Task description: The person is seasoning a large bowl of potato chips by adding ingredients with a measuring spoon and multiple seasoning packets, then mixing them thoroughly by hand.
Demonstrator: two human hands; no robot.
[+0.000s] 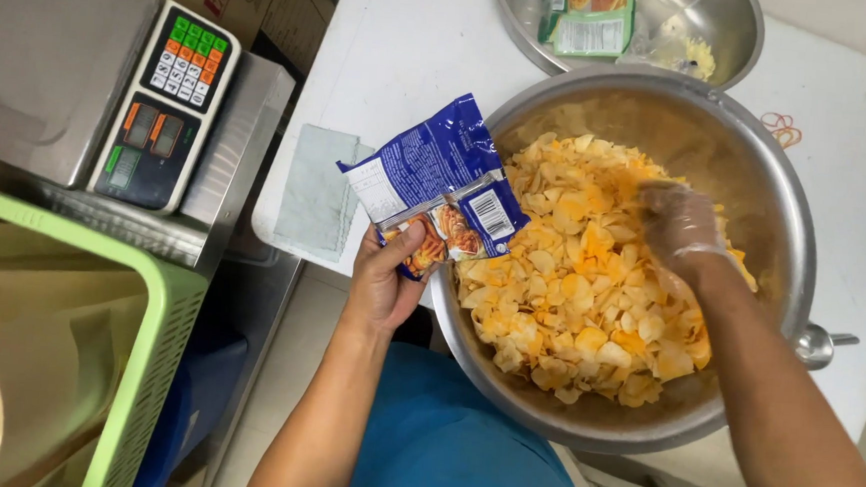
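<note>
A blue packet (pixel 441 189) is being gripped by the left hand (pixel 386 276) at the bowl (pixel 787 195) rim; chips (pixel 581 283) are being stirred by the gloved right hand (pixel 680 224), fingers loosely spread, holding nothing; seasoning seems underway; more even tossing is judged needed.

A small food-packing workroom is showing here: a big steel bowl (pixel 758 163) is sitting heaped with chips (pixel 580 293) on a white table (pixel 405 41), a digital scale (pixel 166 107) is standing alongside, and a green crate (pixel 151 357) is waiting nearby.
</note>
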